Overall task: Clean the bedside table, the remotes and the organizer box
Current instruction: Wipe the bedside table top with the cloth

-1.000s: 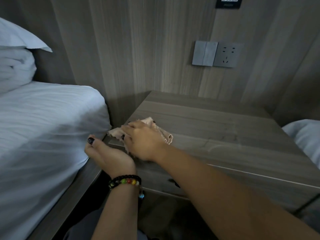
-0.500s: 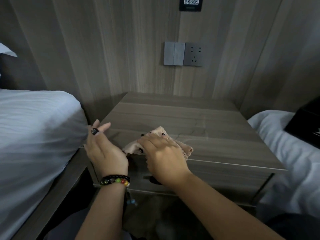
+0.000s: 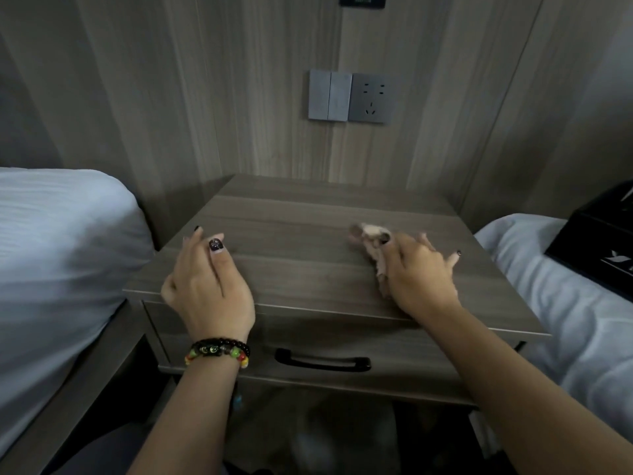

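On top of the bedside table, toward its right side, the right hand presses a crumpled beige cloth flat against the wood-grain surface. The fingers of this hand are spread apart and lie over the cloth; the cloth projects beyond the fingertips toward the wall and also shows along the thumb side of the hand. This area is motion-blurred, so whether any finger curls round the fabric cannot be told.

The left hand is positioned over the left front part of the tabletop. Its fingers are extended and slightly apart, with the dark-painted thumbnail facing up, and it holds nothing. Whether the fingertips touch the surface cannot be told. A beaded bracelet sits on the left wrist.

Below the top, the table has a drawer with a black handle; the drawer appears closed.

White bedding lies just beside the table on the left, and a second bed with white bedding lies just beside it on the right. A black organizer box rests on the right-hand bed at the frame edge, well apart from the table. No remotes can be identified in this view.

A grey switch-and-socket panel is mounted on the wood-panelled wall above the table
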### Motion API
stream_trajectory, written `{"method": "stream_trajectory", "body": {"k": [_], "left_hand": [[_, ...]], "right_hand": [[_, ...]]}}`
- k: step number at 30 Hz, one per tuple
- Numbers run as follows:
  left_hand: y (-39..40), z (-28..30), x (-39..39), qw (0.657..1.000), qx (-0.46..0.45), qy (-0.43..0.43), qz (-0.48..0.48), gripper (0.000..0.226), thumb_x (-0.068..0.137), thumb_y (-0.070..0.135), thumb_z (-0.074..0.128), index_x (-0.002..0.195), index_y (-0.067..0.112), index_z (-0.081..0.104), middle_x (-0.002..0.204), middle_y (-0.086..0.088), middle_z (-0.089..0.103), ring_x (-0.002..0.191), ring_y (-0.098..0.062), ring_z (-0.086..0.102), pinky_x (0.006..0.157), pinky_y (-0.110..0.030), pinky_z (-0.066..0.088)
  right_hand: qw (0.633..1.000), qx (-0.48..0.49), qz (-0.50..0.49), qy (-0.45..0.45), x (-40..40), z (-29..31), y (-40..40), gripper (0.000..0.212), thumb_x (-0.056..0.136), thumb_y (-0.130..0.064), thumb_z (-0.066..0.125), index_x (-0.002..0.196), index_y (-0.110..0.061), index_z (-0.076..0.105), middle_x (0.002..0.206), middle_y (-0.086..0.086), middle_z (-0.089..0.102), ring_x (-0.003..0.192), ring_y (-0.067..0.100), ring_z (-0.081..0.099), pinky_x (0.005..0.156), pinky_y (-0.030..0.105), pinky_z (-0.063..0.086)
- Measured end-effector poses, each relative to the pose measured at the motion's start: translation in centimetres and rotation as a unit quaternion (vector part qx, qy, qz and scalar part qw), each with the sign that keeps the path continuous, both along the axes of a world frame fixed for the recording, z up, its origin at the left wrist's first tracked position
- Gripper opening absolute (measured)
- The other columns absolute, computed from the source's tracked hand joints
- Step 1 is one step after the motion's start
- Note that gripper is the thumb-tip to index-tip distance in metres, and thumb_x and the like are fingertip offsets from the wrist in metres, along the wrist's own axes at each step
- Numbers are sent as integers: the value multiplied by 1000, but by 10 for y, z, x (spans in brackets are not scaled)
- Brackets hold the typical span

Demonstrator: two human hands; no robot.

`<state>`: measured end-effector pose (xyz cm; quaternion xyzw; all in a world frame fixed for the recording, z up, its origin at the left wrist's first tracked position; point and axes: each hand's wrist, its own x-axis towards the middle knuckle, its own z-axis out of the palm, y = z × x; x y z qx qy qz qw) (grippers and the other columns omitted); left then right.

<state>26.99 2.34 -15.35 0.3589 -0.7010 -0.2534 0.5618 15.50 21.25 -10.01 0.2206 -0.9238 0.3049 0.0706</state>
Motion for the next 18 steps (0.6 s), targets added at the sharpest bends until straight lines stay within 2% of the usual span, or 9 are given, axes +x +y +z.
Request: {"method": "stream_trajectory", "body": {"k": [3, 7, 11, 14, 18], "left_hand": [[1, -1, -1, 1000, -12, -21, 9, 54, 92, 39, 20, 115, 18, 64, 139, -1, 54, 132, -21, 46, 106, -47, 23], [2, -4, -6, 998, -41, -25, 30, 44, 94, 33, 25, 114, 22, 64, 135, 3, 57, 128, -18, 49, 102, -45, 26], [-7, -2, -3, 997, -12, 82, 6, 47, 95, 33, 27, 114, 15, 65, 131, 0, 60, 122, -20, 53, 103, -38, 32], [-17, 2, 2, 981, 32, 188, -41, 49, 95, 35, 28, 116, 9, 64, 128, -8, 61, 122, -22, 53, 106, -43, 37], [-20, 7, 7, 976, 43, 209, -46, 53, 95, 39, 27, 119, 5, 61, 127, -12, 60, 122, -24, 53, 105, -43, 38]], "right_hand": [[993, 110, 31, -33, 14, 4, -29, 32, 101, -23, 35, 125, -16, 54, 145, 21, 39, 144, 38, 10, 113, 65, 0], [974, 194, 113, 8, 36, -4, -80, 41, 98, -20, 41, 138, -18, 45, 153, 10, 30, 143, 48, 0, 108, 72, 1], [965, 188, 183, 16, 47, -7, -132, 45, 97, -28, 40, 142, -22, 40, 153, 7, 29, 142, 50, -1, 105, 76, 0], [949, 182, 256, 34, 53, -5, -161, 44, 99, -32, 37, 142, -25, 39, 152, 8, 31, 142, 50, 2, 104, 75, 1], [936, 168, 304, 60, 52, -7, -159, 45, 102, -42, 29, 143, -29, 41, 154, 2, 31, 144, 43, 5, 111, 67, 2]]}}
